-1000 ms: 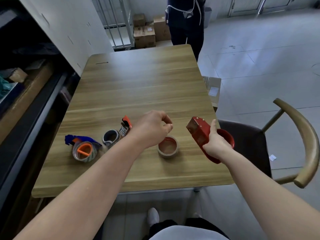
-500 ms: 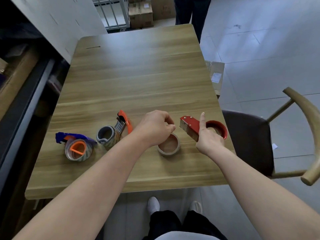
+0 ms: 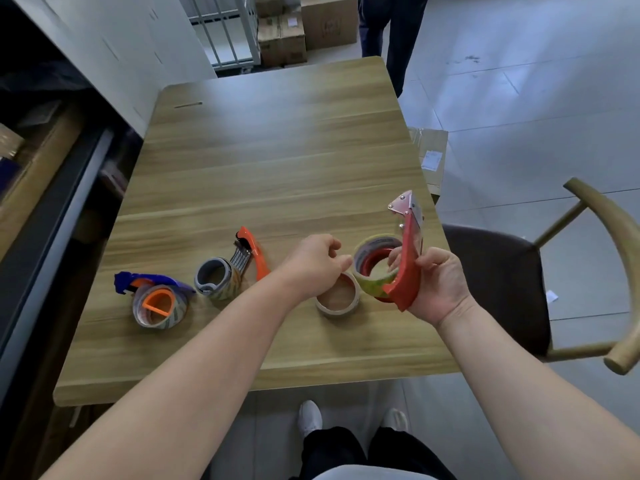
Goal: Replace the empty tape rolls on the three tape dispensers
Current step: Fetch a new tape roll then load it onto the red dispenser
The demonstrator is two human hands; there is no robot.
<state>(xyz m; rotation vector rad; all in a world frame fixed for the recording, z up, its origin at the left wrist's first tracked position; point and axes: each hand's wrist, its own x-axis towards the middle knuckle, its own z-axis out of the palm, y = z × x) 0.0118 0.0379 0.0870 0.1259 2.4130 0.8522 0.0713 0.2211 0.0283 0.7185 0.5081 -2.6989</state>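
Observation:
My right hand (image 3: 440, 285) grips a red tape dispenser (image 3: 405, 271) and holds it upright above the table's right side, blade end up. A clear tape roll (image 3: 372, 251) sits on the dispenser's red hub. My left hand (image 3: 311, 268) is curled in a fist just left of that roll, its thumb tip at the roll's rim. Below it an empty brown cardboard core (image 3: 337, 296) lies flat on the wooden table (image 3: 277, 161). A blue dispenser (image 3: 152, 280) and an orange dispenser (image 3: 256, 254), each with a tape roll, lie at the left.
A dark-seated chair (image 3: 495, 278) with a curved wooden back stands right of the table. A person's legs (image 3: 391, 29) are at the far end, beside stacked cardboard boxes (image 3: 304, 26). A flat carton (image 3: 431, 157) lies on the floor. Shelving runs along the left.
My right hand has lifted the red dispenser off the table and turned it upright, with a tape roll now on its hub. My left hand stays curled above the empty core.

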